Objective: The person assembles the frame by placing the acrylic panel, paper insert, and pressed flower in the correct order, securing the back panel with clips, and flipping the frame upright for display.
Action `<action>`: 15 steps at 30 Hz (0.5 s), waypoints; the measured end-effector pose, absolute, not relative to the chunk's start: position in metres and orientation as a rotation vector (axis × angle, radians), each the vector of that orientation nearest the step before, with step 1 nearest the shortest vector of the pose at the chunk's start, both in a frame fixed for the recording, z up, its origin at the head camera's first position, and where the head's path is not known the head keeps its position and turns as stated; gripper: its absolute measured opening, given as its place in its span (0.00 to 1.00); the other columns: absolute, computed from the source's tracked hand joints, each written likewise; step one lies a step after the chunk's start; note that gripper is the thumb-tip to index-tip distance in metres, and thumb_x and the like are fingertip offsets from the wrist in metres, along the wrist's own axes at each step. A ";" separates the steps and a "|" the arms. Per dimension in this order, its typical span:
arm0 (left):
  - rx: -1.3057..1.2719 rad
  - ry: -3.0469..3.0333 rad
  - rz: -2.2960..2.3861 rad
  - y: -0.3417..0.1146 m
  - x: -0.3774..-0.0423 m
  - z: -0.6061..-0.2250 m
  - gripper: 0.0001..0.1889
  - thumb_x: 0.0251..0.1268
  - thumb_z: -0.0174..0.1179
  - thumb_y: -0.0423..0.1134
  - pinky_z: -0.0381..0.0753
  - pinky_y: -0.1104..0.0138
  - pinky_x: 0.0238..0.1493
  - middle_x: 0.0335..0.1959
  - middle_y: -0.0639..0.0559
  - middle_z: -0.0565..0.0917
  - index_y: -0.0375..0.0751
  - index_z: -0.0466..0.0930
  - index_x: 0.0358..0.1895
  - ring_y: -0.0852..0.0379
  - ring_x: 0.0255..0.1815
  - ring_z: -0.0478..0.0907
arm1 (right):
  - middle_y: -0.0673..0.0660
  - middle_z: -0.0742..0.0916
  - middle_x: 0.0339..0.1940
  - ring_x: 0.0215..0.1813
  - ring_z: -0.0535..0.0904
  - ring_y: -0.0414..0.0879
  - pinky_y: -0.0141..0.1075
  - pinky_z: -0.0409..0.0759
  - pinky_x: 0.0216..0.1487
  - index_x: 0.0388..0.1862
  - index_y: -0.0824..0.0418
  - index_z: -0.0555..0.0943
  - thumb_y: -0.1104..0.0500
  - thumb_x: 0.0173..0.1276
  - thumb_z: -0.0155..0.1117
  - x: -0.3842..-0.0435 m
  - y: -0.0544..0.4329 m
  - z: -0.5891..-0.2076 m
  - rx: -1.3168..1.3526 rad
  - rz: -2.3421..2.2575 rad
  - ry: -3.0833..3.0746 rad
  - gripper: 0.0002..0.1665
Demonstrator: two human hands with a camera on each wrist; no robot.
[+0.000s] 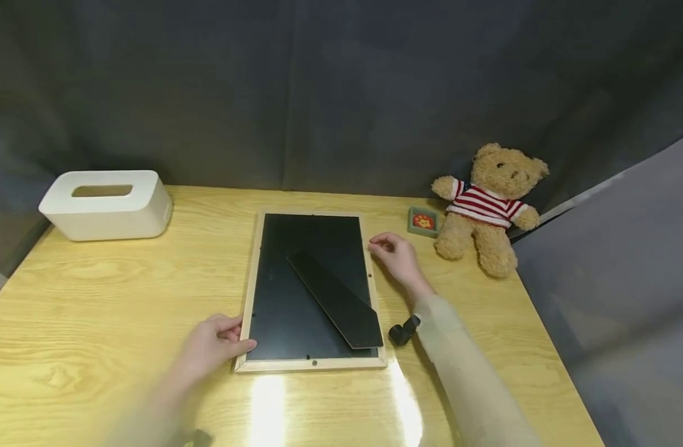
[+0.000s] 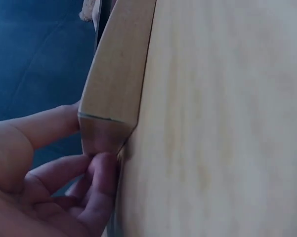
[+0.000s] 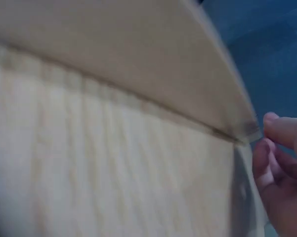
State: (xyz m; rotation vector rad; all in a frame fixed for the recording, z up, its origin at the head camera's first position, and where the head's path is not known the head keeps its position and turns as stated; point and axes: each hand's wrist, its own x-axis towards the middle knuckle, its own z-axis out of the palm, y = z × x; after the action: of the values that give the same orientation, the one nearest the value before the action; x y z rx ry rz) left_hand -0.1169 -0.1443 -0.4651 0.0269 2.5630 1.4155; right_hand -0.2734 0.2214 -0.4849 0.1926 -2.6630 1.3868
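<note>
A picture frame (image 1: 280, 366) lies face down on the wooden table, its black backing board (image 1: 280, 304) up. Slanting across that board is a black easel stand (image 1: 338, 301). My left hand (image 1: 210, 347) grips the frame's near left corner, thumb on top and the other fingers curled at the side and underneath. Up close in the left wrist view, the fingers (image 2: 101, 182) tuck under the corner of the pale wood edge (image 2: 119, 64). Beside the frame's right edge is my right hand (image 1: 397, 257), fingers loosely bent with nothing between them. Its fingertips are close to the wood in the right wrist view.
A white tissue box (image 1: 109, 217) stands at the back left. At the back right, a teddy bear (image 1: 483, 208) in a striped shirt leans by the curtain, next to a small green square item (image 1: 423, 222). A black strap piece (image 1: 404, 331) sticks out at the right wrist.
</note>
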 end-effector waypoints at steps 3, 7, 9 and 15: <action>-0.002 2.551 1.410 -0.145 -0.115 -0.458 0.28 0.49 0.73 0.40 0.78 0.70 0.32 0.36 0.48 0.79 0.25 0.78 0.52 0.57 0.34 0.76 | 0.58 0.84 0.35 0.37 0.78 0.48 0.39 0.76 0.41 0.39 0.64 0.84 0.60 0.64 0.67 -0.277 0.219 -0.489 0.272 1.259 -2.659 0.09; 0.016 2.618 1.453 -0.148 -0.144 -0.452 0.22 0.56 0.69 0.40 0.79 0.70 0.31 0.35 0.47 0.81 0.29 0.80 0.50 0.55 0.33 0.78 | 0.58 0.83 0.33 0.35 0.78 0.49 0.41 0.78 0.39 0.36 0.64 0.85 0.61 0.63 0.68 -0.278 0.214 -0.486 0.353 1.133 -2.639 0.06; 0.042 2.694 1.490 -0.149 -0.168 -0.452 0.19 0.58 0.67 0.40 0.78 0.70 0.31 0.34 0.46 0.82 0.30 0.80 0.49 0.54 0.33 0.78 | 0.58 0.82 0.33 0.36 0.77 0.49 0.41 0.78 0.39 0.35 0.64 0.85 0.62 0.63 0.68 -0.279 0.212 -0.485 0.365 1.110 -2.632 0.05; 0.176 2.912 1.454 -0.144 -0.224 -0.462 0.15 0.61 0.65 0.38 0.79 0.64 0.34 0.35 0.41 0.81 0.30 0.82 0.46 0.46 0.35 0.80 | 0.57 0.82 0.33 0.37 0.77 0.49 0.41 0.77 0.40 0.35 0.63 0.85 0.62 0.64 0.67 -0.278 0.209 -0.487 0.342 1.130 -2.641 0.05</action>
State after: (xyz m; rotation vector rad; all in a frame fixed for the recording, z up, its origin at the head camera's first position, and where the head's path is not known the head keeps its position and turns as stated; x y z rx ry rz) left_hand -0.2245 -0.1437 -0.4616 0.1764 2.9119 1.4540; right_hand -0.2783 0.2089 -0.4875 0.3420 -2.6413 1.1303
